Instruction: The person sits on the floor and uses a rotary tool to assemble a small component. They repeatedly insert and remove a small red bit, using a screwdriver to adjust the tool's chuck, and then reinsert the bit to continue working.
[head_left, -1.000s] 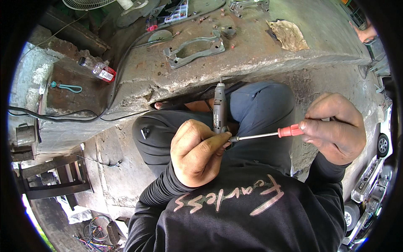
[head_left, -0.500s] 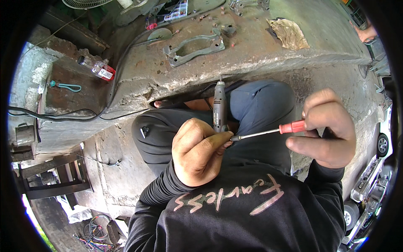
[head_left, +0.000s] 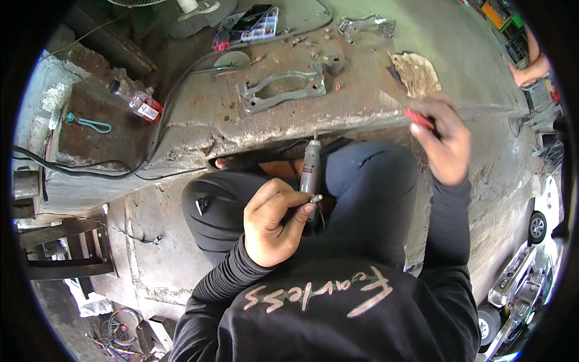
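My left hand is closed above my lap, pinching a small metal cylindrical part between thumb and forefinger. Off to the right, over the ledge's edge, my right hand grips a screwdriver by its red handle. Motion smears the blade, which points toward the upper left. Between my bent legs a grey rotary tool stands with its tip up, just behind the left hand; its lower end is partly hidden.
On the concrete ledge lie a metal bracket, a second bracket, a crumpled brown cloth and a compartment box. A bottle and a black cable are at left. Another person's foot shows far right.
My right hand has drawn the screwdriver away from the small metal part and moved up toward the ledge. The left hand still holds the part, its end now turned upward.
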Available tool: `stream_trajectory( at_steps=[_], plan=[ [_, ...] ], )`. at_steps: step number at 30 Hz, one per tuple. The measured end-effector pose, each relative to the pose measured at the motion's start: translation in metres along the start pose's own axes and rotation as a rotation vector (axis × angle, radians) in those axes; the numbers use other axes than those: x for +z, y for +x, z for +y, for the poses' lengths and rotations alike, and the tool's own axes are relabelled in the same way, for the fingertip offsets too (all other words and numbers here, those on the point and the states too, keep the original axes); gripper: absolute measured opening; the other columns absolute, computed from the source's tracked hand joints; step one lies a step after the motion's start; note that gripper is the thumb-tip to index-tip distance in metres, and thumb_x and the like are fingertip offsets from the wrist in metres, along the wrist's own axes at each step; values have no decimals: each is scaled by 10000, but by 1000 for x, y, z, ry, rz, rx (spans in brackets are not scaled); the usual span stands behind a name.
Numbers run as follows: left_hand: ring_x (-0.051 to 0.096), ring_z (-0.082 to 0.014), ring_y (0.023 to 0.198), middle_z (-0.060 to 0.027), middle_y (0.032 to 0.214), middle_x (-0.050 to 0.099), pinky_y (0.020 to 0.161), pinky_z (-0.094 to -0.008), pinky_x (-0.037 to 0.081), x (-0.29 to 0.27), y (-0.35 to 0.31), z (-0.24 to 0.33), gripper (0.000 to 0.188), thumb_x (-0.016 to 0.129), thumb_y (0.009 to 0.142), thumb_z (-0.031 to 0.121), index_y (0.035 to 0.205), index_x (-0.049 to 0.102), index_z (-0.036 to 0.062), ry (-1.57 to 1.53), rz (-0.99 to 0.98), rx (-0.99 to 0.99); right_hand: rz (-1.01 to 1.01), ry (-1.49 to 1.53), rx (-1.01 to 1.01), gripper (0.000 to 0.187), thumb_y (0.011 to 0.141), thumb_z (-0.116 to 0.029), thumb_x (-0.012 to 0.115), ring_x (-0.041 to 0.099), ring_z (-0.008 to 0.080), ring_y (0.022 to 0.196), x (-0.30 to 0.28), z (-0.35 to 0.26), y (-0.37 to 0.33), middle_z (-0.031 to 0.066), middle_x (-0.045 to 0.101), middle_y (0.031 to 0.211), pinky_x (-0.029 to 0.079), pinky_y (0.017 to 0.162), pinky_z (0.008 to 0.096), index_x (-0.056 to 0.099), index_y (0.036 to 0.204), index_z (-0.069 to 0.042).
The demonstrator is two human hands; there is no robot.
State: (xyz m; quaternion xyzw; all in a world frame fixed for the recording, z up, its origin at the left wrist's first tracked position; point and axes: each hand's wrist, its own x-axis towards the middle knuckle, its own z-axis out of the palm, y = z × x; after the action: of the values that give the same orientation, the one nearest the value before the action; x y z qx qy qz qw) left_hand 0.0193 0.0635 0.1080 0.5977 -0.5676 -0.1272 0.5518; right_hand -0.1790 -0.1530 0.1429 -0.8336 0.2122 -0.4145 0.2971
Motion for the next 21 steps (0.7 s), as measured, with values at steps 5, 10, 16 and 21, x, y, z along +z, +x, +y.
stream_trajectory(
  at_steps=[5,10,16,21],
  plan=[
    [548,-164,656,-77,751,586,618,-265,446,8,4,-25,111,713,750,-45,835,649,-13,-155,46,-74,66,-89,299,216,770,-2,647,575,124,741,47,129,32,63,640,825,460,701,252,653,986,-8],
    [561,-157,685,-84,767,616,649,-259,443,10,3,-45,101,716,772,-20,835,636,-25,-325,102,-326,-7,-602,264,169,750,-177,699,620,292,827,89,187,55,82,650,860,477,706,403,677,911,-131],
    [524,-86,652,-68,813,594,582,-205,422,11,5,-67,80,665,854,10,872,597,-29,-397,110,-375,35,-804,110,149,757,-192,687,577,285,909,106,162,59,63,607,912,442,732,402,660,896,-145],
    [540,-89,674,-66,820,598,609,-209,446,18,9,-76,77,660,858,12,885,601,-27,-434,116,-437,-218,-370,-13,166,798,-174,663,601,336,886,115,150,51,118,613,914,457,884,430,640,942,-94]
  ],
)
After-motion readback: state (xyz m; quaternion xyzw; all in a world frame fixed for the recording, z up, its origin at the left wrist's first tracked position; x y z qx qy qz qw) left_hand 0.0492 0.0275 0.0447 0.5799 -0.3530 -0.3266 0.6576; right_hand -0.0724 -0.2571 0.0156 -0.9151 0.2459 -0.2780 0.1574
